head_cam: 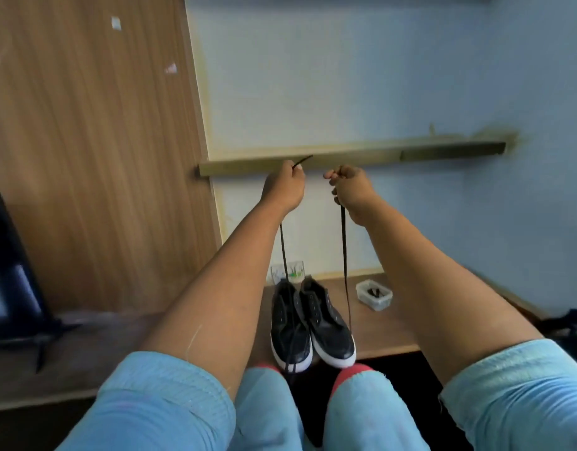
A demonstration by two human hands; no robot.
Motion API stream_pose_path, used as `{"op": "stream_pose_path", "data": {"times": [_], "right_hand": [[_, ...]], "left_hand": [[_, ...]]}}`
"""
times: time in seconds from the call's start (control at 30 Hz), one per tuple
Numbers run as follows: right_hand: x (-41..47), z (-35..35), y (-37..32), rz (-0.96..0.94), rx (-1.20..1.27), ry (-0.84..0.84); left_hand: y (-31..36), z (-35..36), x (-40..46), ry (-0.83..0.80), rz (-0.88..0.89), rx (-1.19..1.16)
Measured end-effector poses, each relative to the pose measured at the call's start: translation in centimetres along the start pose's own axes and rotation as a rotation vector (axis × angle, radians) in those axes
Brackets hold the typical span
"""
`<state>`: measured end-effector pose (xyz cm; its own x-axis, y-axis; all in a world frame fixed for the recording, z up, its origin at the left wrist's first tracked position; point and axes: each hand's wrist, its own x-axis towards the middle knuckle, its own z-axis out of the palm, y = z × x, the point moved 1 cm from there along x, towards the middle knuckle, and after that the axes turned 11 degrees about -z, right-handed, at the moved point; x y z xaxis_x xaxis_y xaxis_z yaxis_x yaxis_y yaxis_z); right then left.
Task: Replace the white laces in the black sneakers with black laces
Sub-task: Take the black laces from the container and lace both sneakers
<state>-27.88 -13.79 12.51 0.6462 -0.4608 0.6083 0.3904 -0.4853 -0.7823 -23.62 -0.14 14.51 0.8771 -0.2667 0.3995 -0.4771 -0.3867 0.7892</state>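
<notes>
At the far left a dark screen on a stand (10, 271) sits on a low wooden ledge in front of a wood-grain wall panel (85, 141). Moving right, the left hand (285, 187) is raised high above the table, its fingers curled and pinching one end of a black lace (345, 255), whose tip pokes out past the fingertips toward a wooden wall rail (443, 153). Just beside it, the right hand (352, 190) is raised to the same height and grips the lace's other end, fingers curled round it.

From each hand a strand hangs straight down (the two run nearly parallel) to the black sneakers (311, 323), which stand side by side, touching, at the table's front edge, toes toward the person. The left strand meets the left shoe's tongue; the right strand drops past the right shoe's outer side, and where it ends I cannot tell. Right of the shoes, nearer the table's (384, 333) back edge, stands a small clear container (374, 294) holding dark bits.
</notes>
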Motion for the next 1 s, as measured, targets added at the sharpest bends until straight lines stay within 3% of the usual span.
{"op": "stream_pose_path", "data": {"times": [0.2, 0.37, 0.5, 0.8, 0.93, 1.0], "right_hand": [[-5.9, 5.5, 13.8, 0.249, -0.229, -0.22], [-10.0, 8.3, 21.2, 0.321, -0.542, -0.483], [-12.1, 9.9, 25.6, 0.368, -0.717, -0.635], [-12.0, 10.1, 27.6, 0.323, -0.686, -0.503], [-11.4, 8.6, 28.0, 0.401, -0.566, -0.199], [-10.9, 7.7, 27.5, 0.436, -0.535, -0.157]], "left_hand": [[-14.0, 6.7, 0.2, -0.183, -0.238, 0.217], [-23.4, 11.3, -1.1, -0.315, -0.429, 0.334], [-27.8, 13.9, -1.0, -0.316, -0.472, 0.414], [-31.2, 17.4, -0.8, -0.31, -0.604, 0.352], [-31.4, 17.6, -0.8, -0.308, -0.639, 0.278], [-31.3, 17.5, -0.8, -0.328, -0.626, 0.295]]}}
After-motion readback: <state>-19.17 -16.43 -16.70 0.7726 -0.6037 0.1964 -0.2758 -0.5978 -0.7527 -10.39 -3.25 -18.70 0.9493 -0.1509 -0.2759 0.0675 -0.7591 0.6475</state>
